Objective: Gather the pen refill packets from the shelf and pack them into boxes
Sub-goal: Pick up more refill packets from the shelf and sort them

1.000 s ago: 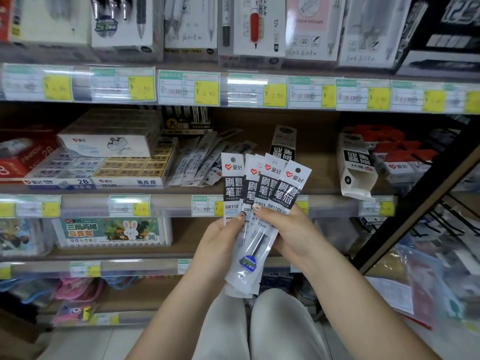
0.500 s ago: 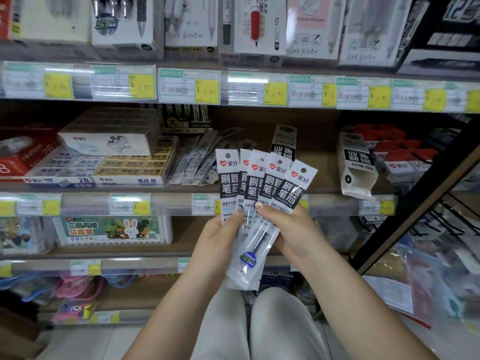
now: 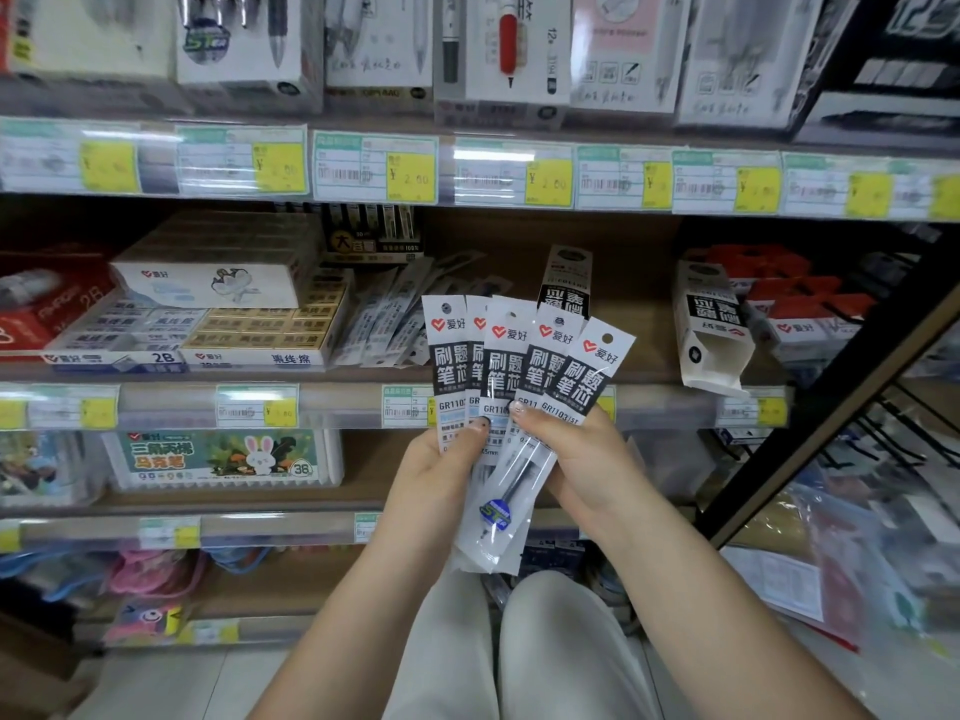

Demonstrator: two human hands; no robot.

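Note:
Several clear pen refill packets [image 3: 524, 376] with white and black header cards are fanned out upright in front of the middle shelf. My left hand [image 3: 441, 465] grips the fan from the left, thumb across the packets. My right hand [image 3: 576, 459] grips it from the right, thumb on the front. More refill packets [image 3: 395, 314] lie loose on the middle shelf behind. An open white and black box [image 3: 714, 330] stands on that shelf at the right, and another box [image 3: 566, 280] rises behind the fan.
Eraser boxes [image 3: 228, 324] are stacked on the middle shelf [image 3: 337, 402] at the left. Pen boxes [image 3: 498, 49] line the top shelf. A marker box [image 3: 223, 457] sits on the lower shelf. A black rack frame [image 3: 831, 407] slants at the right.
The packets have been spread wider into a fan and lifted slightly. Both hands kept their hold on the bundle.

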